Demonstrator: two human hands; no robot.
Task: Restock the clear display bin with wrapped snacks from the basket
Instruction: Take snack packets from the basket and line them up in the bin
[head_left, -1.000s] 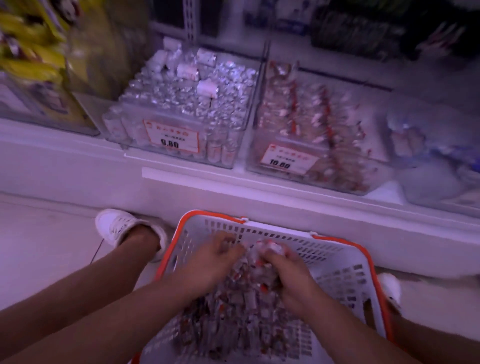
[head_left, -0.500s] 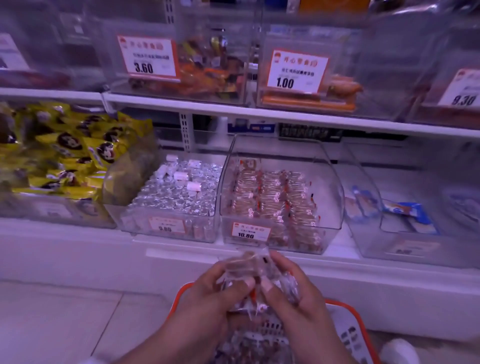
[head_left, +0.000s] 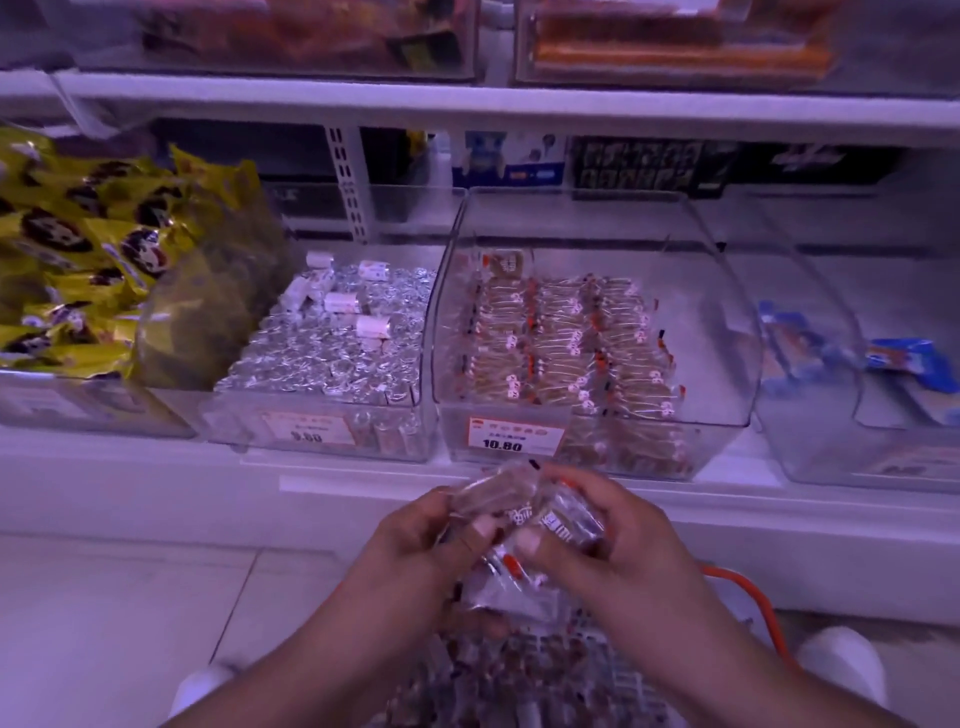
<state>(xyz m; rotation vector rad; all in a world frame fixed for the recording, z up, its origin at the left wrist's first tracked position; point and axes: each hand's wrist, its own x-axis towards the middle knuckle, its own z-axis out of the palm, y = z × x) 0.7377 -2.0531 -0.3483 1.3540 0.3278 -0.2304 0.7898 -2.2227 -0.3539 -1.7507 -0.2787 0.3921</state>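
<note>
My left hand (head_left: 415, 540) and my right hand (head_left: 613, 540) together clutch a bunch of clear-wrapped snacks (head_left: 519, 512) with red and black marks, held just below the shelf front. Straight ahead stands the clear display bin (head_left: 727, 364) with a 10.80 price tag, holding rows of the same brown wrapped snacks (head_left: 561, 343) and bare floor on its right side. Beneath my forearms lies the white basket with an orange rim (head_left: 748, 597), more wrapped snacks (head_left: 519, 670) piled in it.
Left of the target stands a bin of silver foil sweets (head_left: 332, 353), then yellow packets (head_left: 78, 260). A bin with blue packets (head_left: 904, 358) is on the right. An upper shelf (head_left: 467, 104) overhangs the bins. My white shoes (head_left: 841, 660) flank the basket.
Both hands lifted a handful of snacks out of the basket and raised it toward the shelf; my view tilted up from the basket and moved closer to the bins.
</note>
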